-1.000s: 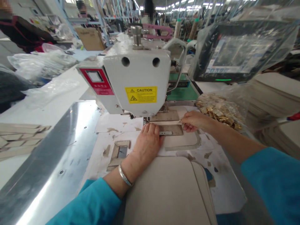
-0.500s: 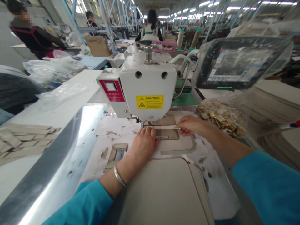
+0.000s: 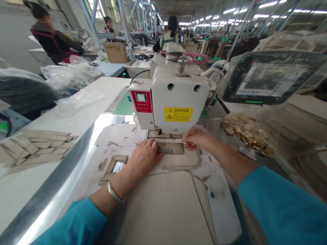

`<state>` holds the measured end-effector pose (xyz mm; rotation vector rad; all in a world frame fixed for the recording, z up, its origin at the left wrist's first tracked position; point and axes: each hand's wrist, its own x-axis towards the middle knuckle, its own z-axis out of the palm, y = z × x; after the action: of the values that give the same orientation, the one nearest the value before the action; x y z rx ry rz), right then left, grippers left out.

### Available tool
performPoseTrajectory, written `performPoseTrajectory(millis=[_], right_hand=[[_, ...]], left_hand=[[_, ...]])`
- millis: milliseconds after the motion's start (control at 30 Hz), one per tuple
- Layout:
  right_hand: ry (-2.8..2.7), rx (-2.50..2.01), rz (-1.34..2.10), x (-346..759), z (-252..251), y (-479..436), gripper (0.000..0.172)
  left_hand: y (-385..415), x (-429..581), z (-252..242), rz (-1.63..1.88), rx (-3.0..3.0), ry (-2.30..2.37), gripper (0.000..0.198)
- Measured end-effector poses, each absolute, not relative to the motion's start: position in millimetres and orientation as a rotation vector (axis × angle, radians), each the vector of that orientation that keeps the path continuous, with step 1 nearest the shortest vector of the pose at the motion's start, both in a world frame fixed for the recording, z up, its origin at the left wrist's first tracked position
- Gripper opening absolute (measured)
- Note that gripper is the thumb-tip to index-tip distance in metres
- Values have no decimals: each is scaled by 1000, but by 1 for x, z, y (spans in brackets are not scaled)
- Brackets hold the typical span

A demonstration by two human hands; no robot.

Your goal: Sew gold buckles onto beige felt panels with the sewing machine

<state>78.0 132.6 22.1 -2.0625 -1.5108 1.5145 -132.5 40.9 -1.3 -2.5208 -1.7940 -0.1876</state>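
A narrow beige strap (image 3: 176, 140) lies across the brown sewing template (image 3: 170, 148), under the head of a white sewing machine (image 3: 180, 98). My right hand (image 3: 196, 139) pinches the strap's right end, where a small metal ring (image 3: 183, 139) shows at the fingertips. Flat on the template's left side, my left hand (image 3: 144, 154) presses with its fingers stretched out; its fingertips reach the strap's left end. A metal bar (image 3: 165, 151) sits on the template beside my left thumb. Large beige panels (image 3: 163, 207) lie stacked in front of me.
Cut beige strips (image 3: 38, 146) lie on the white table at left. A plastic bag of gold-coloured metal fittings (image 3: 249, 134) is at right, below a plastic-wrapped control screen (image 3: 273, 76). Plastic bags (image 3: 68, 76) are heaped at back left. Several people sit farther back.
Both hands, the strap and the template have shifted left relative to the machine head. The camera view has turned slightly. My right hand still pinches the strap.
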Motion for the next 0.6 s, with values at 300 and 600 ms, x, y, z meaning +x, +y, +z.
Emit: performPoseTrajectory(millis=[300, 600], right_hand=[[-1515, -1965, 1534, 53, 24, 135, 18], [-1545, -2018, 1551, 90, 22, 147, 13]], left_hand=[[46, -156, -4, -261, -2513, -1792, 17], [54, -130, -4, -326, -2624, -1734, 16]])
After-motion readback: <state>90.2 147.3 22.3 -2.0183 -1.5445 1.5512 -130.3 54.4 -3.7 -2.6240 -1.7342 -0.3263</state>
